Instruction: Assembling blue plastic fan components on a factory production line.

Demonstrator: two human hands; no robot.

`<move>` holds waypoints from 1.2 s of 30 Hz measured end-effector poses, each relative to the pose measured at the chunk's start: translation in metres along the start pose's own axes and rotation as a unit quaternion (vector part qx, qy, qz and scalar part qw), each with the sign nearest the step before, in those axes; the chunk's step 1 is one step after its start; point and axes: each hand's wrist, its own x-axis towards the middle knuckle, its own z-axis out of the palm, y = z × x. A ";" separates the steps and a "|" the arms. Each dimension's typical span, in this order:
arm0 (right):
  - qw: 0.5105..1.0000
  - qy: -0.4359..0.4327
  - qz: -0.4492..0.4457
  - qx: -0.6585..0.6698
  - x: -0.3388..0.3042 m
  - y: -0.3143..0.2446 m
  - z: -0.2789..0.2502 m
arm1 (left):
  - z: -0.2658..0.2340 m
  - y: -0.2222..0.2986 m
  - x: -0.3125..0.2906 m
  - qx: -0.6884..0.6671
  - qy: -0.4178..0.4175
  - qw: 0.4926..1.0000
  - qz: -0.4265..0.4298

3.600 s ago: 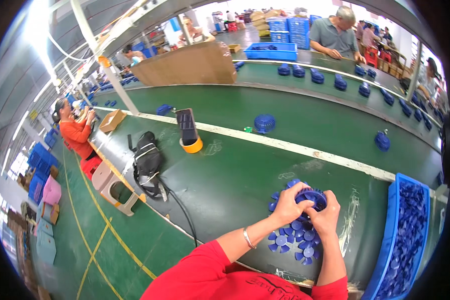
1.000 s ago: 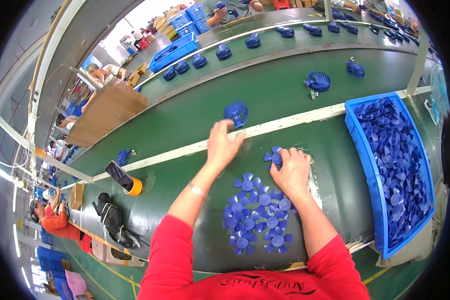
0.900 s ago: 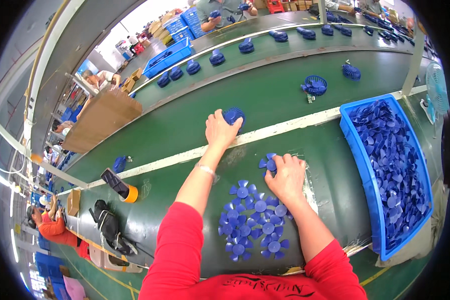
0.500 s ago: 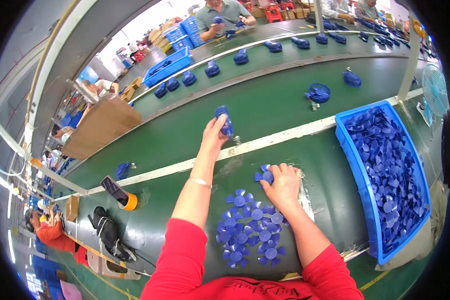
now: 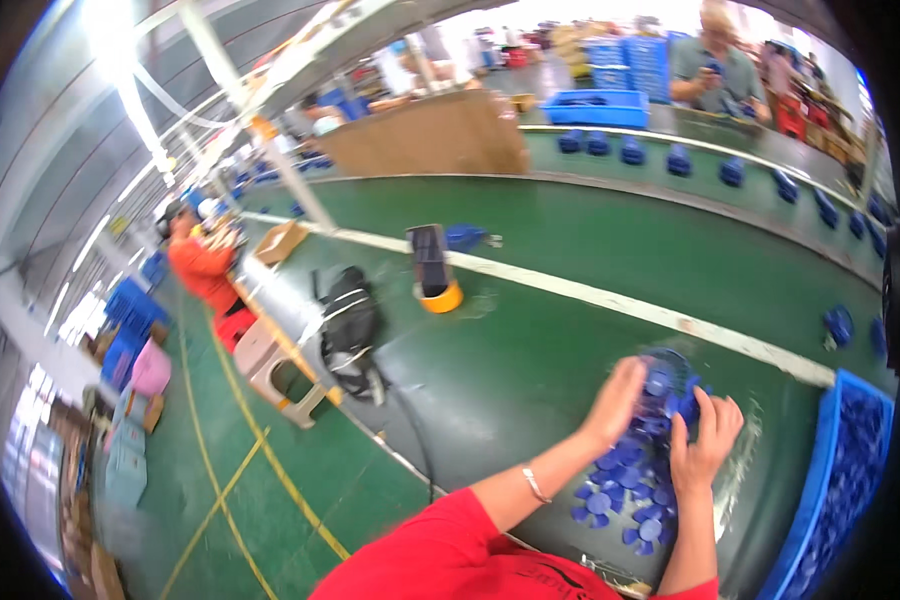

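Note:
My left hand (image 5: 615, 402) is closed on a blue mini fan body (image 5: 660, 360) with a round cage, held low over the near green bench. Close to its right side, my right hand (image 5: 707, 440) has its fingers curled round a blue fan blade (image 5: 688, 402) at the cage. Motion blur hides whether the blade sits inside the cage or only touches it. Beneath both hands, several loose blue fan blades (image 5: 620, 478) lie in a cluster on the bench.
At the right edge stands a blue bin (image 5: 813, 495) full of blades. Further left are a phone (image 5: 429, 258) in an orange-yellow ring (image 5: 440, 298) and a black bag (image 5: 350, 325). Fan bodies (image 5: 838, 325) lie on the belt beyond the white rail (image 5: 590, 293). A co-worker (image 5: 205, 265) sits far left.
The view has swung left. My left hand has brought the fan body back from over the belt to the near bench, and my right hand has lifted a blade to it.

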 end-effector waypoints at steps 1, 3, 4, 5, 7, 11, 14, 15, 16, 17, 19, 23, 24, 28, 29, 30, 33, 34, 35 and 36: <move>1.000 -0.010 -0.014 -0.011 -0.001 -0.006 0.001 | 0.004 -0.001 -0.002 -0.023 -0.013 1.000 0.009; 0.999 -0.023 -0.035 -0.031 -0.002 -0.012 0.003 | 0.001 -0.008 -0.004 0.028 -0.009 0.996 0.079; 0.998 -0.026 -0.041 -0.026 -0.004 -0.012 0.004 | 0.001 -0.003 -0.007 0.040 -0.021 0.995 0.084; 0.998 -0.029 -0.044 -0.026 -0.006 -0.010 0.004 | 0.001 -0.006 -0.009 0.028 -0.027 0.996 0.079; 0.998 -0.030 -0.044 -0.035 -0.010 -0.008 0.001 | 0.007 -0.009 -0.013 0.017 -0.033 0.997 0.070; 0.997 -0.031 -0.055 -0.035 -0.004 -0.017 0.003 | -0.001 -0.003 -0.014 0.074 -0.043 0.994 0.073; 0.997 -0.044 -0.053 -0.044 -0.002 -0.017 0.007 | 0.001 0.001 -0.017 0.123 -0.066 0.988 0.063; 0.996 -0.048 -0.054 -0.044 -0.001 -0.016 0.008 | 0.001 0.007 -0.019 0.138 -0.063 0.987 0.060; 0.997 -0.045 -0.056 -0.036 -0.001 -0.014 0.011 | -0.001 0.010 -0.018 0.155 -0.069 0.985 0.040; 0.997 -0.052 -0.056 -0.033 0.003 -0.020 0.011 | -0.006 0.002 -0.016 0.155 -0.046 0.984 0.080; 0.998 -0.007 -0.034 -0.050 0.005 -0.020 0.007 | -0.003 0.006 -0.013 0.154 -0.056 0.985 0.058; 0.983 -0.066 0.157 0.062 0.008 -0.009 -0.001 | 0.002 0.009 -0.012 0.096 -0.081 0.992 0.013; 0.950 -0.115 0.218 0.191 0.009 -0.002 -0.001 | 0.002 0.007 -0.012 0.081 -0.097 0.992 0.010; 0.892 -0.176 0.310 0.280 0.009 0.003 -0.003 | 0.003 0.013 -0.017 0.069 -0.108 0.992 -0.018; 0.883 -0.204 0.326 0.270 0.011 0.001 -0.006 | 0.003 0.015 -0.018 0.087 -0.103 0.991 -0.018; 0.872 -0.232 0.343 0.260 0.012 -0.001 -0.008 | 0.003 0.015 -0.018 0.105 -0.098 0.990 -0.018; 0.908 -0.195 0.290 0.233 0.006 -0.008 -0.005 | 0.003 0.019 -0.018 0.138 -0.085 0.987 -0.003; 0.931 -0.171 0.254 0.199 0.006 -0.012 -0.004 | 0.002 0.021 -0.018 0.158 -0.083 0.984 0.004; 0.948 -0.147 0.219 0.177 0.004 -0.012 -0.001 | 0.002 0.020 -0.018 0.159 -0.082 0.984 0.003; 0.948 -0.147 0.219 0.177 0.002 -0.013 0.001 | 0.003 0.018 -0.018 0.161 -0.074 0.984 0.020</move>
